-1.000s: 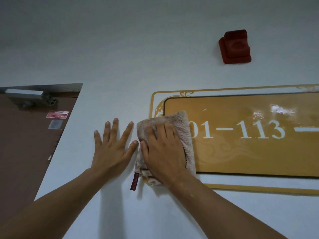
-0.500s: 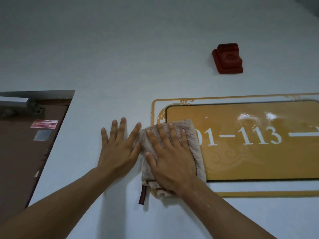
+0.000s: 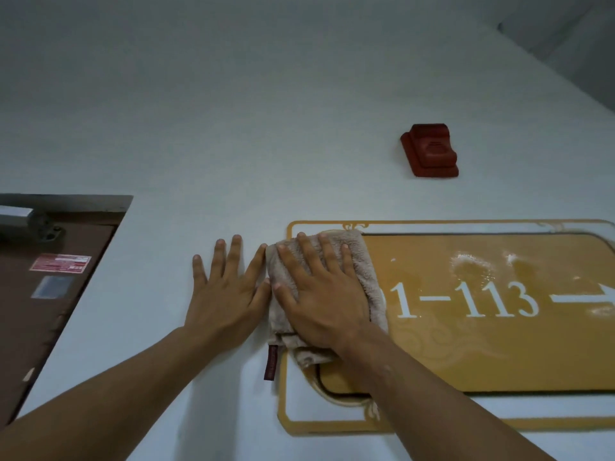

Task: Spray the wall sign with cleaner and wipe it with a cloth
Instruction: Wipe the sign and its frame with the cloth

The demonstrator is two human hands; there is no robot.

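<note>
The right hand lies flat, fingers straight and spread, pressing a folded beige cloth onto the left end of the yellow wall sign. The left hand rests on the bare wall at about nine o'clock from the cloth, palm down and fingers straight, holding nothing, its thumb touching the cloth's edge. The sign's long axis runs from nine to three o'clock, and nearly all of its unwiped face lies toward three o'clock from the right hand, which is clearly the nearer one; the next stroke should probably travel that way. White flecks, likely cleaner, sit at about two o'clock from the cloth, above the digits. Readable writing is "1–113" followed by a white arrow pointing to three o'clock; an earlier digit is hidden under the cloth. The cloth's dark red tag and the red label on the brown door are too small to read.
</note>
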